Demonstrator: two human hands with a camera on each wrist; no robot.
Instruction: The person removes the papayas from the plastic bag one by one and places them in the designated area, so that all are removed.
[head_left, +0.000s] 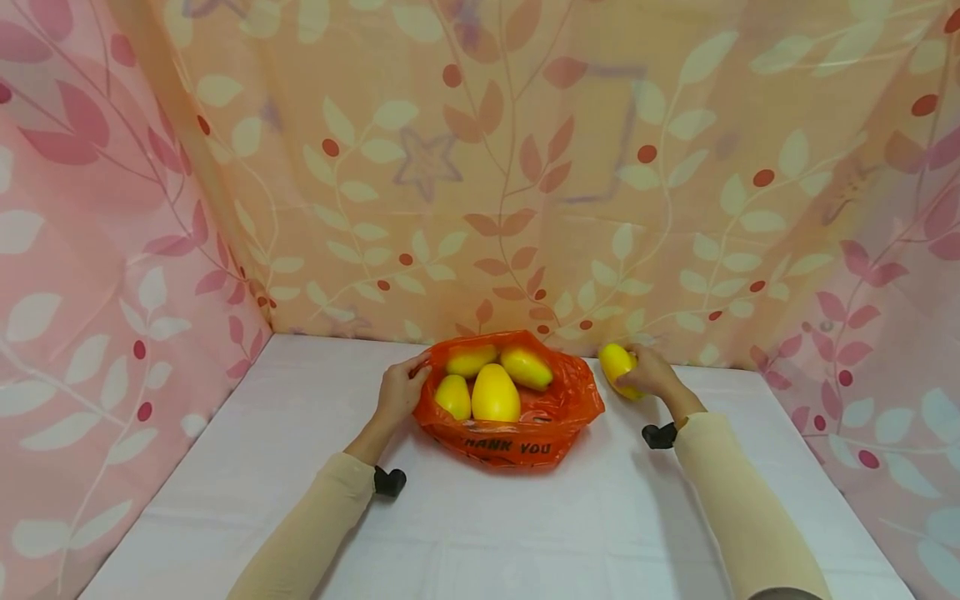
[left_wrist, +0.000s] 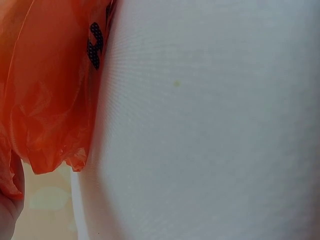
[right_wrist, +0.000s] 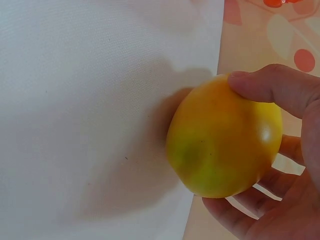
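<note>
cream sleeves [head_left: 315, 517] are closest, and the bottom of the head view cuts them off. something grey [head_left: 786, 593] pokes in low on the right, too cut off to name. my left hand [head_left: 401, 392] pinches the left edge of an orange plastic bag [head_left: 480, 450], with the thumb and first finger bent close on the plastic. my other left fingers are hard to make out, and the left wrist view shows just a bit of that hand in its low corner. my right hand [head_left: 654, 373] is spread just as wide as a yellow mango [right_wrist: 225, 140] and has hold of it, thumb on one side and bent fingers on the other. that mango is near the bag's right side, by the back of the white table [head_left: 487, 533]. i can't tell if it touches the table.

black heart-shaped bits [head_left: 389, 482] stick out by my two wrists. behind everything hangs a peach curtain [head_left: 510, 175] with leaves and red dots, and pink curtains [head_left: 75, 250] stand at both sides.

the bag sits on the table with its mouth wide open. four yellow mangoes [head_left: 496, 394] lie in it, two at the back and two in front. its front edge hides the bottoms of the front two. the black words "thank you" are crumpled at the start.
</note>
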